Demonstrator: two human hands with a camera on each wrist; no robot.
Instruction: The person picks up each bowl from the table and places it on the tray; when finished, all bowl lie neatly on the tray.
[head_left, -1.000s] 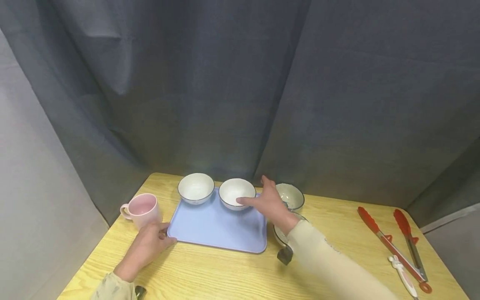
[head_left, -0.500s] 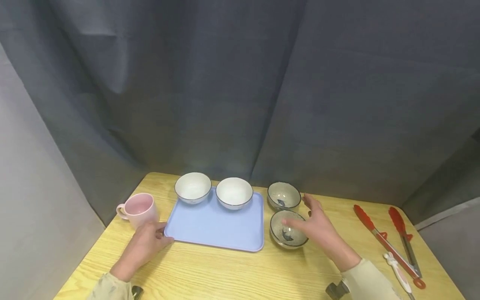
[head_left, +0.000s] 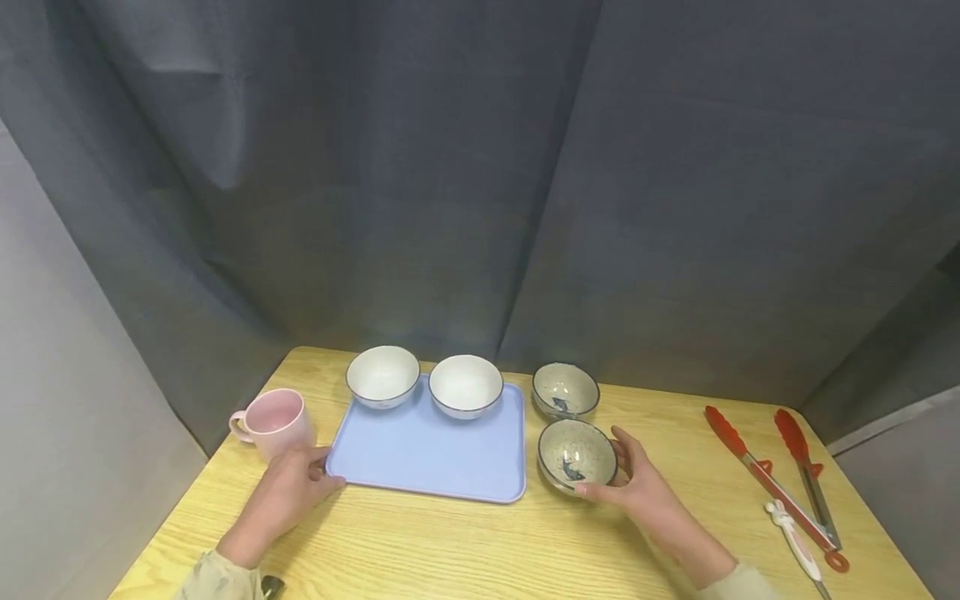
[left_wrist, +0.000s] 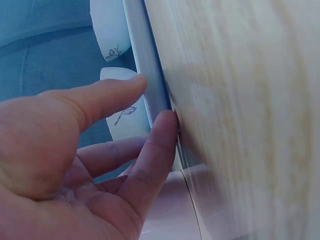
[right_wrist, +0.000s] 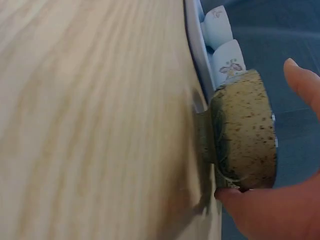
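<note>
My left hand (head_left: 288,492) holds the front left corner of a blue tray (head_left: 427,467), thumb and fingers at its rim. In the left wrist view the thumb lies along the tray's side and a fingertip is at its lower edge. My right hand (head_left: 637,483) curves round the right side of a speckled grey bowl (head_left: 576,446) with a dark fish design inside. Its thumb is at the front rim; the other fingers are partly hidden behind the bowl. Two white bowls (head_left: 384,373) (head_left: 466,383) stand along the tray's back edge.
Behind the held bowl stands a second speckled bowl (head_left: 566,387). A pink mug (head_left: 279,421) is just beyond my left hand. Two red-tipped tongs (head_left: 772,475) (head_left: 806,467) and a white-handled utensil (head_left: 793,537) lie at the right. A dark curtain (head_left: 420,208) hangs behind the table.
My right hand has left the right white bowl, moved right and towards me, and closed in round the front speckled bowl. My left hand stays at the tray corner.
</note>
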